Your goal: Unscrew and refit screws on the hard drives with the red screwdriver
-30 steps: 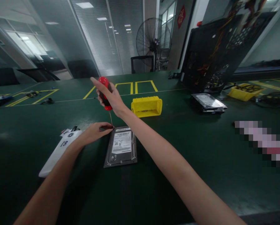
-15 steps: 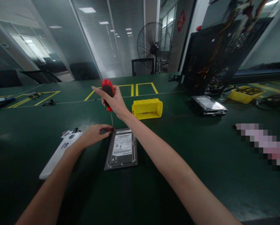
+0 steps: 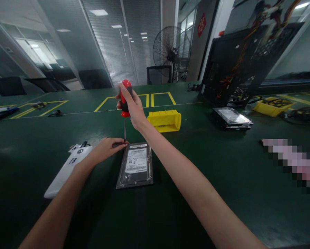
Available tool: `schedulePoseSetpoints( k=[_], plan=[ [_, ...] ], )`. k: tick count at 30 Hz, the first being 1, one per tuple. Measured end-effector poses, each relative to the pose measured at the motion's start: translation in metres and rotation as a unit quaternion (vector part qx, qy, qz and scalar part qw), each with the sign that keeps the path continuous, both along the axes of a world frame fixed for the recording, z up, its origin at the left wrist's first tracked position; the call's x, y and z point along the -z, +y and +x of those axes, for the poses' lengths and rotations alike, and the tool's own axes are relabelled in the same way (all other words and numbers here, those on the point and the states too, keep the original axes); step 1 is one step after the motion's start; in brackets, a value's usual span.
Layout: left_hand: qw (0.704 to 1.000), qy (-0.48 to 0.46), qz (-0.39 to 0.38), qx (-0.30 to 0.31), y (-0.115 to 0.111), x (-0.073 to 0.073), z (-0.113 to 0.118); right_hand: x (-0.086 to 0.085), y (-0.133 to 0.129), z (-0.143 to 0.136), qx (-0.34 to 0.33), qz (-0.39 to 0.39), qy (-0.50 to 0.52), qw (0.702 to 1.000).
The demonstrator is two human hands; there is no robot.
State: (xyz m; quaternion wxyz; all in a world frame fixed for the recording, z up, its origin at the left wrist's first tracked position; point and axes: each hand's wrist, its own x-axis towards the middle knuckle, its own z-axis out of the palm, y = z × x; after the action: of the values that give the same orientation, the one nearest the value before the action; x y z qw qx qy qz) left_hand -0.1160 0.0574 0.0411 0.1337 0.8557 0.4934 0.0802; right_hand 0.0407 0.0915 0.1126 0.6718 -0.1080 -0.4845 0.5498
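A silver hard drive (image 3: pixel 136 166) with a white label lies flat on the green table (image 3: pixel 175 214). My right hand (image 3: pixel 134 107) is wrapped round the red and black handle of a screwdriver (image 3: pixel 125 128), which stands nearly upright with its tip at the drive's far left corner. At that same corner, the fingertips of my left hand (image 3: pixel 108 148) are drawn together by the tip; what they pinch, if anything, is too small to tell. A white object marked 18 (image 3: pixel 64 171) lies under and beside my left forearm.
Beyond the drive sits a yellow bin (image 3: pixel 165 121). Stacked drives (image 3: pixel 232 118) and a black computer case (image 3: pixel 237 65) stand at the right, near another yellow bin (image 3: pixel 271 106). A pixelated pink object (image 3: pixel 292 157) lies at the far right.
My right hand has turned on the screwdriver, its thumb and fingers now closed round the handle. The handle has moved slightly right and stands more upright. My left hand stays by the corner.
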Motion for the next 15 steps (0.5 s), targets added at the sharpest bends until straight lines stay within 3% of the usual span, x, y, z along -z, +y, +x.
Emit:
schedulePoseSetpoints(
  k=[7, 15],
  plan=[
    [0.999, 0.014, 0.05, 0.005, 0.0, 0.004, -0.001, -0.011, -0.006, 0.009, 0.019, -0.015, -0.034, 0.999],
    [0.994, 0.058, 0.081, -0.051, -0.008, 0.001, 0.011, -0.012, -0.006, 0.002, -0.001, -0.003, -0.023, 1.0]
  ],
)
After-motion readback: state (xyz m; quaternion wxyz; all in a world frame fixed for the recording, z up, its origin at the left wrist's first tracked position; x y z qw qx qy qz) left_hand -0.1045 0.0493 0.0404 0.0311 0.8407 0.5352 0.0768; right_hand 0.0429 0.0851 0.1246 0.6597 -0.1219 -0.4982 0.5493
